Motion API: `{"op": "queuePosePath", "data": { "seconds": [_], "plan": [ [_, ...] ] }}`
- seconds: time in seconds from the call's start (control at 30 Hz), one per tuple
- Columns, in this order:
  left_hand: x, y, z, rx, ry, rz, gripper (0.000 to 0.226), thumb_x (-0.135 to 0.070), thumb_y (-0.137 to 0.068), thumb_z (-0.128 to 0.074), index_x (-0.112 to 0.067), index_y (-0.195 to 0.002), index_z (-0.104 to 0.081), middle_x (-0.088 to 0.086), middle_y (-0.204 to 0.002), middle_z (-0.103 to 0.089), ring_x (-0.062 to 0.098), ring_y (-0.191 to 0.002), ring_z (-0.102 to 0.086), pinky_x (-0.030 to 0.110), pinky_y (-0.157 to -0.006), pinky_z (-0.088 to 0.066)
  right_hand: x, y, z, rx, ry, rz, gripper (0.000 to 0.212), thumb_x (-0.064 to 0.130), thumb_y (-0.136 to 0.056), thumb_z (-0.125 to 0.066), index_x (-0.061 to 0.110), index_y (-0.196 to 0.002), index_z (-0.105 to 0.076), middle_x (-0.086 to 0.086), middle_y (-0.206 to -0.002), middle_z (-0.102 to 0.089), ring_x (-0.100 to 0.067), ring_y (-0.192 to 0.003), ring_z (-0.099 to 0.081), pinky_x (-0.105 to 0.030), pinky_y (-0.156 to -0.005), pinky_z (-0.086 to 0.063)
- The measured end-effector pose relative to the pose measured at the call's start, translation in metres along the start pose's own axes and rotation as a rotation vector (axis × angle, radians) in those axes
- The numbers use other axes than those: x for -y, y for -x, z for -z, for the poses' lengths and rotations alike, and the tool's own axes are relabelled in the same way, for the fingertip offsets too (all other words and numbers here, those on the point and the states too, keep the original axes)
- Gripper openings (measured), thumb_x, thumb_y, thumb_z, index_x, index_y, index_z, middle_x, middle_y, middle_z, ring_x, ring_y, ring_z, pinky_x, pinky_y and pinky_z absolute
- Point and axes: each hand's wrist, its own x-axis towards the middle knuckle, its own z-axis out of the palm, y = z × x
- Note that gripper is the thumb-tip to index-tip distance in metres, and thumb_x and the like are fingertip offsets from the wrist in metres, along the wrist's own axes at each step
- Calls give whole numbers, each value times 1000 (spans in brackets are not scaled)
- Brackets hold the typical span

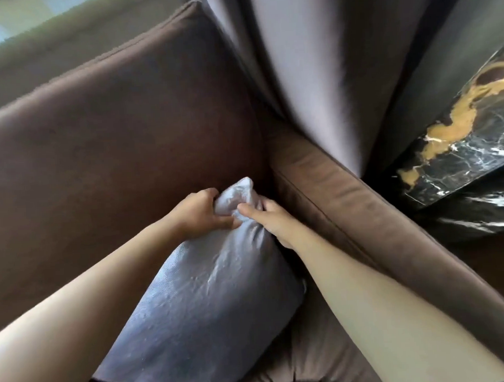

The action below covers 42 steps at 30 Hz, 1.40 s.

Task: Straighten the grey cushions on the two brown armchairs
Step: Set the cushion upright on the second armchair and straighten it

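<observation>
A shiny grey cushion [203, 297] lies slanted on the seat of a brown armchair [121, 133], its top corner pushed into the nook where the back cushion meets the right armrest [340, 198]. My left hand [199, 210] grips that corner from the left. From the right, my right hand [270, 216] pinches the same corner, thumb on top. Both forearms reach in from the bottom of the view.
A grey curtain [306, 73] hangs in folds behind the armrest. A black marble side table [460, 153] with gold veins stands to the right of the chair. The brown seat cushion [318, 355] shows under my right forearm.
</observation>
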Motion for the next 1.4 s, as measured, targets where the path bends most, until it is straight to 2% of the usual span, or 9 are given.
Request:
{"op": "queuePosePath", "data": {
  "seconds": [0.13,0.33,0.43,0.67,0.83,1.03,1.17,1.27,1.4],
  "plan": [
    [11,-4,-4,-38,66,-63,43,-57,-74,-79,-19,-80,-59,-9,-70,-64,8,-64,-59,30,-59,-45,-36,3,-12,-82,-66,51,48,55,-73,-74,40,-117,-61,14,-111,-73,2,-106,-66,-16,-90,-50],
    [22,-2,3,-6,360,-139,16,-32,-90,-73,-17,-91,-69,-11,-76,-66,4,-71,-60,32,-68,-51,-93,16,1,-25,87,16,61,65,-62,-79,47,-116,-54,29,-111,-67,13,-106,-60,-5,-83,-46],
    [24,-2,3,14,414,-144,17,-27,-92,-71,-11,-99,-70,-6,-83,-68,6,-76,-63,26,-71,-54,-137,25,11,-45,150,-60,57,70,-57,-76,45,-105,-58,23,-106,-69,9,-100,-64,-16,-83,-49],
    [30,-8,-1,-1,479,-153,10,-28,-92,-71,-18,-87,-72,-15,-73,-66,-4,-68,-60,13,-62,-51,-187,42,26,-31,261,-189,102,82,-50,-71,23,-131,-54,5,-129,-63,-14,-121,-58,-37,-103,-47],
    [33,-10,1,11,478,-128,11,-30,-91,-72,-26,-81,-72,-18,-66,-66,-6,-61,-60,11,-57,-49,-182,48,23,-68,334,-255,75,76,-58,-69,36,-119,-53,20,-109,-62,-4,-103,-58,-14,-75,-42],
    [33,-13,2,16,497,-99,16,-33,-90,-73,-26,-76,-70,-15,-65,-66,-2,-59,-60,14,-56,-48,-162,48,27,-50,452,-326,71,68,-63,-73,30,-120,-55,7,-121,-64,-18,-116,-60,-32,-88,-49],
    [24,-5,4,42,417,-54,26,-48,-84,-74,-23,-87,-69,-7,-73,-71,7,-66,-68,27,-67,-53,-119,56,37,27,752,-375,91,60,-71,-74,21,-145,-39,-7,-145,-48,-27,-134,-47,-39,-106,-42],
    [14,6,7,41,294,-52,30,-61,-80,-71,-32,-87,-67,-12,-80,-73,3,-76,-68,27,-67,-51,-66,57,30,-41,888,-262,73,31,-83,-70,16,-145,-36,-12,-143,-44,-32,-133,-46,-40,-105,-43],
    [24,44,9,-17,209,-11,52,-72,-78,-64,-32,-112,-62,-12,-98,-69,11,-91,-66,31,-77,-51,17,57,2,-352,960,66,49,23,-91,-57,12,-138,-47,-10,-136,-49,-32,-121,-53,-42,-100,-46]
  ]
}}
